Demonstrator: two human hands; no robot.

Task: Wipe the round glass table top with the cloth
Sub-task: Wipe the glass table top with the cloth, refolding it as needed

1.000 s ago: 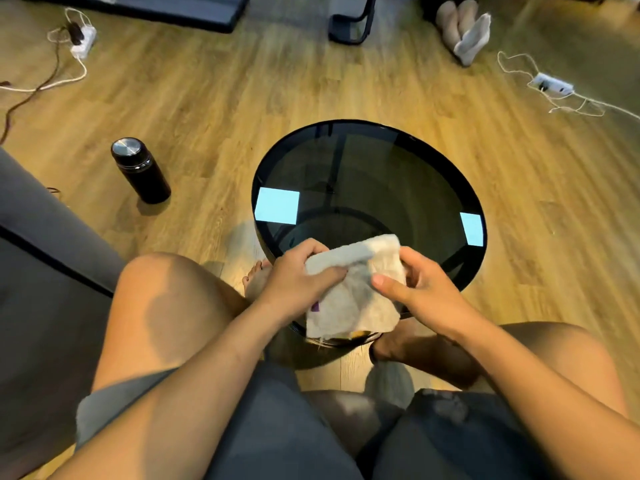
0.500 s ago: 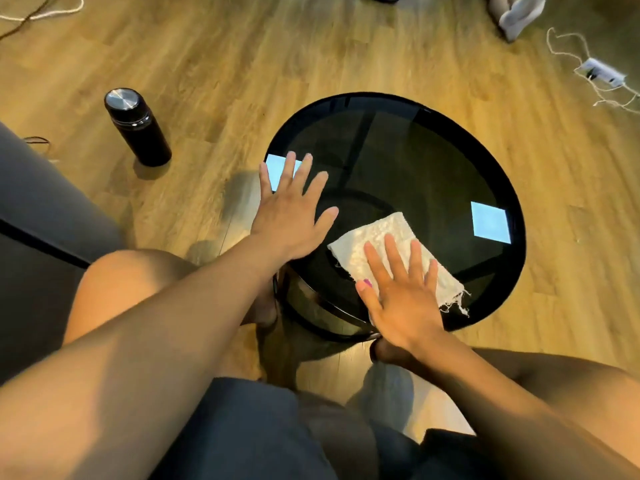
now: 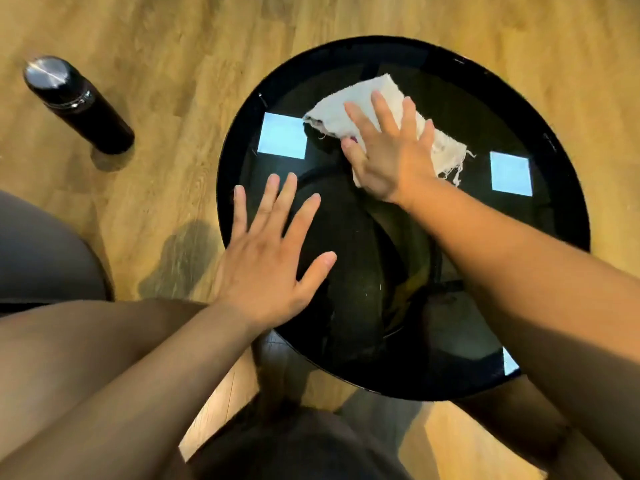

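The round dark glass table top [image 3: 540,109] with a black rim fills the middle of the view. A whitish cloth [image 3: 341,109] with a frayed edge lies flat on its far half. My right hand [image 3: 391,154] presses down on the cloth with straight, spread fingers. My left hand [image 3: 273,258] lies flat on the glass at the table's near left edge, fingers straight and spread, holding nothing.
A black flask [image 3: 78,103] with a metal lid stands on the wooden floor to the left of the table. A grey seat edge [image 3: 38,244] is at the left. My bare knees and dark shorts are below the table's near rim.
The cloth was held in both hands, then laid on the glass. My right hand has since pushed it from the near side to the far side. My left hand stays flat at the left edge.
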